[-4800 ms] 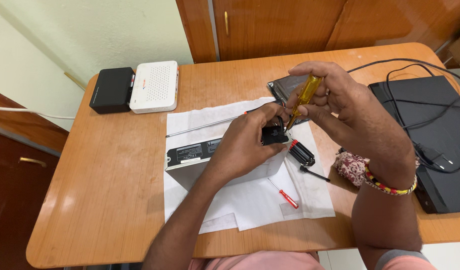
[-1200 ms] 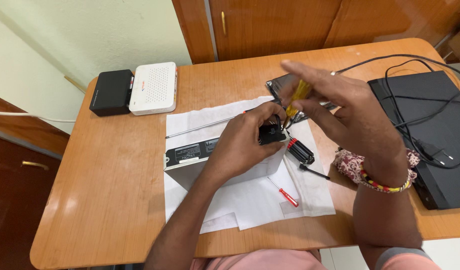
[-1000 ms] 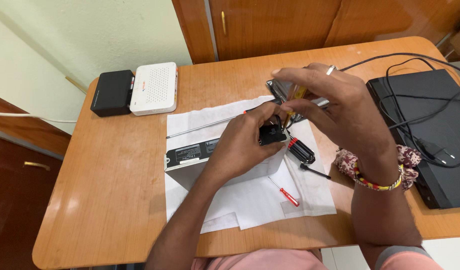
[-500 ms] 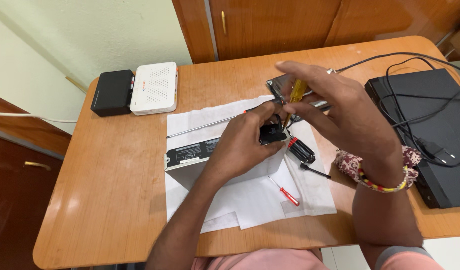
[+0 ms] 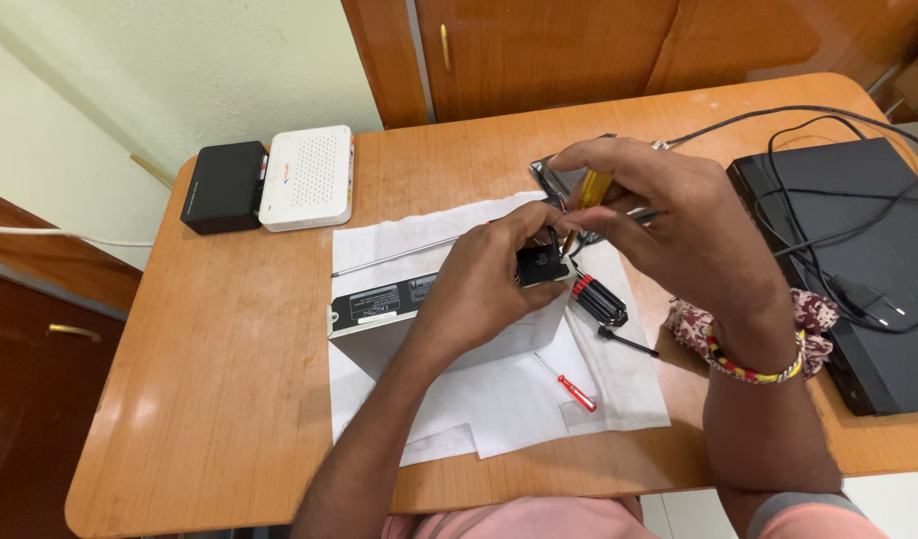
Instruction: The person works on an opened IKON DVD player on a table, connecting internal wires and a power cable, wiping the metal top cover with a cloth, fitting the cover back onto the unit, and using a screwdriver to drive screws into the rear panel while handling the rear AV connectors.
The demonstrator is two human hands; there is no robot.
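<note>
My left hand (image 5: 484, 289) grips a small black part (image 5: 541, 266) at the right end of a grey metal box (image 5: 379, 309) that stands on white paper (image 5: 499, 399). My right hand (image 5: 668, 220) holds a yellow-handled screwdriver (image 5: 591, 190), its tip pointing down at the black part. On the paper just right of the hands lie a black-and-red screwdriver (image 5: 599, 299) and a small red one (image 5: 569, 382). A thin metal rod (image 5: 399, 256) lies behind the box.
A black box (image 5: 222, 187) and a white router (image 5: 307, 178) sit at the table's back left. A large black device (image 5: 863, 260) with tangled black cables (image 5: 828, 190) fills the right side. A metal plate (image 5: 549, 180) lies behind my right hand. Wooden cabinet doors (image 5: 539, 50) stand beyond the table (image 5: 209, 379).
My right hand has shifted its fingers around the yellow screwdriver handle as if turning it, while my left hand stays on the black part. The box has not moved.
</note>
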